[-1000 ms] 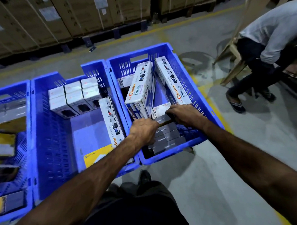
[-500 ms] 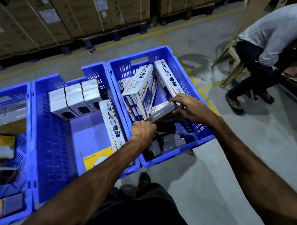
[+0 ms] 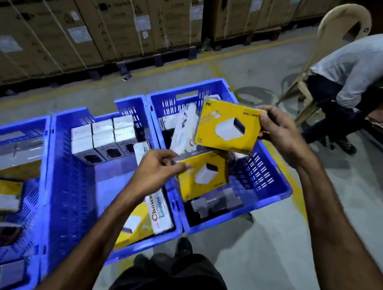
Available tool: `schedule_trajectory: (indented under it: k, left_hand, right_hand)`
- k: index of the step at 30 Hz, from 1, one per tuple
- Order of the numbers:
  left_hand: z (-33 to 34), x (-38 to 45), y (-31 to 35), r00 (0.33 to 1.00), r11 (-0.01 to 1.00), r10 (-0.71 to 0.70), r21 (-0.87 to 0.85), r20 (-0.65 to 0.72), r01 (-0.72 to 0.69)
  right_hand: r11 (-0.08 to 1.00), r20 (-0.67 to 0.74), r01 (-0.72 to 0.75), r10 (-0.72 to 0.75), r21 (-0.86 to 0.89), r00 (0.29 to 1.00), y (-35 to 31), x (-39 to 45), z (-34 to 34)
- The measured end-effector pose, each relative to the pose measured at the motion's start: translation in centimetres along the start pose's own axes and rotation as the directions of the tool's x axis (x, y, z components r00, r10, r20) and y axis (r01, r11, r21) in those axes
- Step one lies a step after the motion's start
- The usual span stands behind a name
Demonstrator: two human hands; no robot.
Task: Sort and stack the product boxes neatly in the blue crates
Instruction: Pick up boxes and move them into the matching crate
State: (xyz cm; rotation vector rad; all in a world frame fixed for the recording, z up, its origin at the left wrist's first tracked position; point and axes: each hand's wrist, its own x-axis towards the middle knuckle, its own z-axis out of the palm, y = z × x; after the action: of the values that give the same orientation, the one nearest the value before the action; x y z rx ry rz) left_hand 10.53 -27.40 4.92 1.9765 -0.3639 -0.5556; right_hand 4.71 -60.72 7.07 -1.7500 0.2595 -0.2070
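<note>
Head view: right hand (image 3: 281, 135) pinches yellow box (image 3: 228, 126); white "Choice" box (image 3: 160, 211)

"Choice" on white box (image 3: 160, 211)

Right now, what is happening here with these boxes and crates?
A person sorts product boxes in blue crates on a warehouse floor. The right hand holds one yellow box up above the right crate. The left hand grips a second yellow box lower over the same crate. The middle crate holds a row of white boxes at its far end. Another person bends over beside a chair.
</note>
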Motion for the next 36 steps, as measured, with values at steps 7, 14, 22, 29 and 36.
schedule_trajectory:
  k: [7,14,22,29,36]
  left_hand:
    - [-5.2,-4.5,-4.7,0.985,0.915,-0.16,-0.385,-0.06,0.125]
    - [-9.5,-11.5,-8.5,0.862,0.67,-0.422,-0.737,-0.281,0.087]
    - [-17.0,-21.1,-14.7,0.502,0.7,-0.558,-0.7,-0.661,-0.142]
    - [-24.4,-23.6,-19.2,0.241,0.842,-0.526,-0.54,-0.816,0.009]
    - [-29.0,-18.8,-21.6,0.31,0.862,-0.486,-0.389,-0.817,0.326]
  right_hand:
    - [0.913,0.064,-0.223,0.214,0.342,0.975,0.7,-0.3,8.0]
    - [0.84,0.2,-0.368,0.311,0.399,0.929,-0.1,-1.5,18.8]
    - [0.919,0.445,-0.359,0.258,0.16,0.858,-4.0,-3.8,36.8]
    - [0.976,0.493,-0.21,0.206,-0.048,0.845,-6.9,-4.6,49.1]
    - [0.919,0.478,-0.036,0.238,-0.393,0.846,-7.6,-2.8,55.8]
